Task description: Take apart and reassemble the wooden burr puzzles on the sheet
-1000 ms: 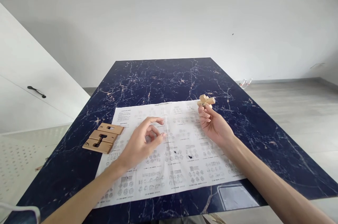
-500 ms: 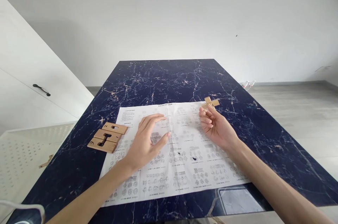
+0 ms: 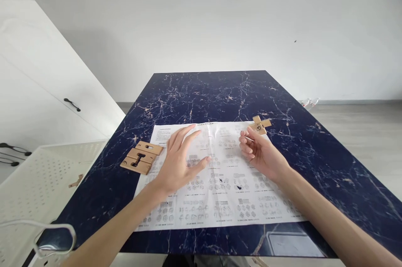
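Observation:
My left hand (image 3: pixel 180 158) is held over the left half of a large printed sheet (image 3: pixel 220 212), fingers spread and thumb apart, with nothing in it. My right hand (image 3: pixel 259 149) hovers over the sheet's right side, fingers loosely curled in and nothing visible in them. Just beyond it lies a cross-shaped group of wooden puzzle pieces (image 3: pixel 261 125), one marked "G", by the sheet's upper right corner. Left of my left hand, flat wooden puzzle pieces with cutouts (image 3: pixel 138 164) lie side by side, marked with numbers, partly on the sheet. Rows of small diagrams cover the paper.
Beneath everything is a dark blue marbled table (image 3: pixel 201 91). A white perforated basket (image 3: pixel 59 160) stands at its left, a small wooden piece (image 3: pixel 76 181) inside. A white cable (image 3: pixel 59 226) loops at lower left. A rectangular panel (image 3: pixel 293 244) shows at the front edge.
The view has swung left, so the table appears farther right. My left hand's fingers have lifted and spread more. My right hand sits slightly lower, uncovering the "G" piece.

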